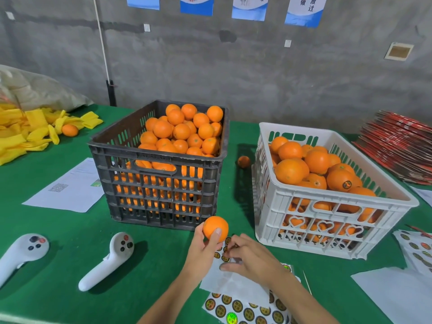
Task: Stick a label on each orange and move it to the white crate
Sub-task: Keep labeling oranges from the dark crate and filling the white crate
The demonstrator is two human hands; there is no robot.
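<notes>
Chinese characters 做, 放 and 过 can be read on the wall poster (pixel 305 8) at upper right; other print is illegible.

Two bare forearms reach in from the bottom edge, with no sleeves, gloves, watch or rings showing. The left hand (pixel 203 247) and right hand (pixel 251 258) are uncovered, with short, plain, unpainted fingernails. Nothing worn shows on either wrist, and both arms are cut off below the elbow.
</notes>
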